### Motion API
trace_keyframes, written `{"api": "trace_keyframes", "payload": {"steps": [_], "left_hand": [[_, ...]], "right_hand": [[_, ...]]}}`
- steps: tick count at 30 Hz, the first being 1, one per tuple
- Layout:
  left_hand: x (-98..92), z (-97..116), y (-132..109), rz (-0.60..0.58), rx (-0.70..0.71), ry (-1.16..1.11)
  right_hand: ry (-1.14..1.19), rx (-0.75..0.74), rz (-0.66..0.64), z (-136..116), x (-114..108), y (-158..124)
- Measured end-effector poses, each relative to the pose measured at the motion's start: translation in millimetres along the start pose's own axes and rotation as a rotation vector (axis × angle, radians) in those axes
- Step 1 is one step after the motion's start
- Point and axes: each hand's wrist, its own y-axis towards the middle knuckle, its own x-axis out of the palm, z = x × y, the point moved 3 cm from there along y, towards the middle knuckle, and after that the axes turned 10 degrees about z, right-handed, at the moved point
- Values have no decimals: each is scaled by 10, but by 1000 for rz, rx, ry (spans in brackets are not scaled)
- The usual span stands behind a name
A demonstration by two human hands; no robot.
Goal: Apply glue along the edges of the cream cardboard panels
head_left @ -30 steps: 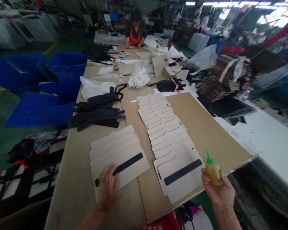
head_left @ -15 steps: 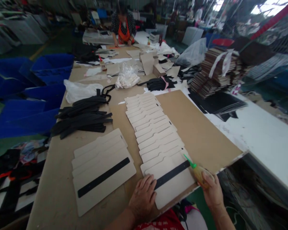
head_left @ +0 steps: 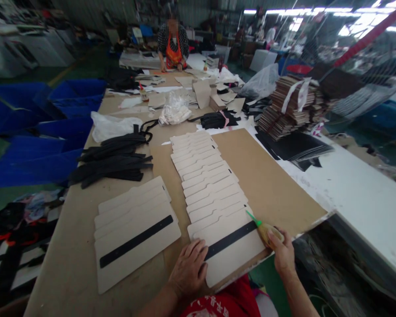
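Note:
My left hand lies with its fingers flat at the left end of a black strip on the nearest beige cardboard panel. In my right hand is a squeeze glue bottle, held tilted. Its green nozzle points up and left, over the panel just above the strip's right end; I cannot tell whether the tip touches. Behind this panel, a row of overlapping cardboard panels runs away from me. To the left sits a smaller overlapping stack, its front panel bearing a black strip.
Bundles of black strips lie at the table's left edge, near a clear plastic bag. A tied stack of brown pieces stands at right on black sheets. Blue bins flank the table. A co-worker is at the far end.
The view has tilted up and shifted slightly, so the panels appear a little further left. Both hands keep nearly the same places over the front panel, the bottle still in my right hand.

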Motion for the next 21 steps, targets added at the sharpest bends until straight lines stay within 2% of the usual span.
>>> {"api": "trace_keyframes", "payload": {"steps": [3, 8, 12, 21], "left_hand": [[-3, 3, 2, 3, -3, 16], [16, 20, -22, -101, 11, 79], [22, 22, -36, -115, 24, 119], [39, 3, -44, -106, 23, 110]], "right_hand": [[-43, -14, -42, 32, 5, 88], [-146, -69, -111, 7, -9, 188], [-163, -72, -178, -24, -19, 248], [-212, -141, -188, -32, -67, 356]]}}
